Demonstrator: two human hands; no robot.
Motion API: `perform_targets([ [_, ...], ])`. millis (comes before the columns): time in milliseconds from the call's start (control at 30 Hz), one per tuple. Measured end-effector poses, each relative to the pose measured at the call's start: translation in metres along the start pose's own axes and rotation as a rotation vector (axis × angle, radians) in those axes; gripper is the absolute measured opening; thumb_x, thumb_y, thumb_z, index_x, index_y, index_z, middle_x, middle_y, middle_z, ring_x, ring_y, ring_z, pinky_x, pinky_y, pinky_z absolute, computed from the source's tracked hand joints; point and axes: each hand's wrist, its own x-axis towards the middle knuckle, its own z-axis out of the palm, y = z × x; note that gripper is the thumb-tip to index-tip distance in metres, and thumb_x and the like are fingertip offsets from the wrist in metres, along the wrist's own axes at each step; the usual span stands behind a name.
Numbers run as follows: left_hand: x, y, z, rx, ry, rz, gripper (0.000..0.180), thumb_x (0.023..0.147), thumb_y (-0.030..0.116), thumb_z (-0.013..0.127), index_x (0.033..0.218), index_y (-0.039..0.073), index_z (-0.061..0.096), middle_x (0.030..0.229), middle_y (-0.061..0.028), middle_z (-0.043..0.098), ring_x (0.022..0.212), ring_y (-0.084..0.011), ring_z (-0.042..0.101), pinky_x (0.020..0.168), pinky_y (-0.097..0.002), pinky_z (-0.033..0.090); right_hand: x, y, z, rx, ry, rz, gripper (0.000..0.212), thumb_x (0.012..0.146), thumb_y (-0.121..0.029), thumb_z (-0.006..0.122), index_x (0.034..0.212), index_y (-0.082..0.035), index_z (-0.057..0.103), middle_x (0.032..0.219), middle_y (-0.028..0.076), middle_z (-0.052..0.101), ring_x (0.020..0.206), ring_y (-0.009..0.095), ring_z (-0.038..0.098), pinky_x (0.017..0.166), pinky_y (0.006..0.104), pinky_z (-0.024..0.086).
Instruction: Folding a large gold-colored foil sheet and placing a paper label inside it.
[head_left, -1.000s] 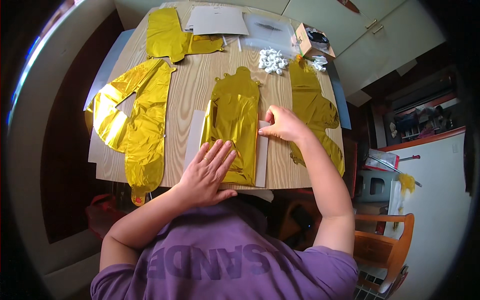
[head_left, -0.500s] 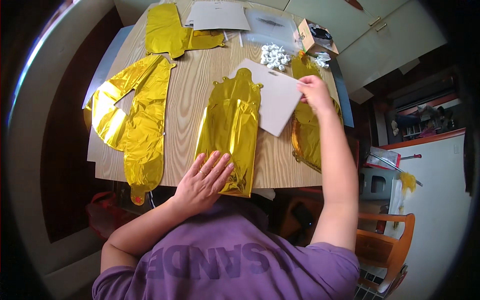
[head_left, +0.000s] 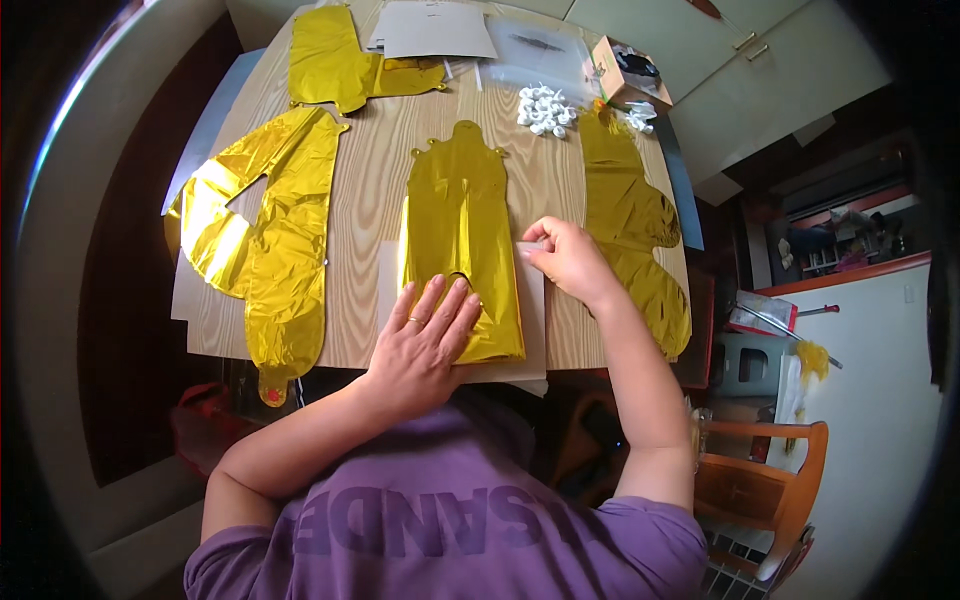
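Note:
In front of me a gold foil balloon (head_left: 460,220) lies flat as a long folded strip, its tabbed end pointing away. A pale card sheet (head_left: 534,310) lies beneath its near half, with card showing along both sides. My left hand (head_left: 420,335) rests on the foil near the table edge, its fingers stretched out. At the card's far right corner, my right hand (head_left: 565,260) pinches the edge between thumb and fingers, just beside the balloon. The middle of the card is hidden by the foil.
Other flat gold foil balloons lie at the left (head_left: 290,230), back left (head_left: 325,60) and right (head_left: 620,190). Across the table are stacked card sheets (head_left: 440,30), clear plastic (head_left: 540,65), small white pieces (head_left: 545,110) and an open box (head_left: 628,75). A wooden chair (head_left: 760,490) stands at right.
My right hand has brought the card nearer and leftward, from beside the balloon's far part to under its near half. The balloon has turned slightly; my left hand has stayed on it.

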Motion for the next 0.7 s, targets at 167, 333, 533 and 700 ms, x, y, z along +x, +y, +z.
perform_targets([
  [167, -0.006, -0.006, -0.023, -0.172, -0.019, 0.038, 0.095, 0.090, 0.054, 0.065, 0.159, 0.002, 0.025, 0.164, -0.0216, 0.024, 0.154, -0.0392, 0.018, 0.124, -0.0547, 0.012, -0.063, -0.029, 0.005, -0.446, 0.402, -0.287, 0.040, 0.092, -0.018, 0.070, 0.125, 0.002, 0.061, 0.129, 0.022, 0.061, 0.119, 0.037, 0.059, 0.102, 0.0445, 0.046],
  [333, 0.012, -0.036, -0.023, -0.078, -0.033, 0.079, 0.087, 0.094, 0.056, 0.058, 0.156, 0.000, 0.032, 0.163, -0.0224, 0.028, 0.153, -0.0393, 0.022, 0.123, -0.0543, 0.018, -0.105, -0.040, 0.077, -0.505, 0.183, -0.362, 0.074, 0.100, -0.042, 0.056, 0.155, 0.000, 0.032, 0.160, 0.024, 0.030, 0.149, 0.042, 0.029, 0.121, 0.0567, 0.020],
  [533, 0.000, -0.050, -0.007, 0.086, -0.080, 0.072, 0.089, 0.094, 0.064, 0.050, 0.154, 0.000, 0.035, 0.162, -0.0229, 0.030, 0.152, -0.0389, 0.024, 0.123, -0.0539, 0.018, -0.101, -0.009, 0.095, -0.650, 0.137, -0.336, 0.080, 0.101, -0.055, 0.046, 0.160, -0.005, 0.024, 0.167, 0.020, 0.019, 0.154, 0.039, 0.018, 0.123, 0.0599, 0.009],
  [700, -0.002, -0.050, -0.009, 0.098, -0.087, 0.060, 0.092, 0.095, 0.067, 0.047, 0.156, 0.000, 0.032, 0.163, -0.0235, 0.027, 0.154, -0.0380, 0.021, 0.124, -0.0526, 0.014, -0.100, -0.007, 0.095, -0.632, 0.143, -0.344, 0.081, 0.100, -0.055, 0.048, 0.160, -0.005, 0.024, 0.166, 0.022, 0.020, 0.153, 0.041, 0.020, 0.122, 0.0613, 0.007],
])
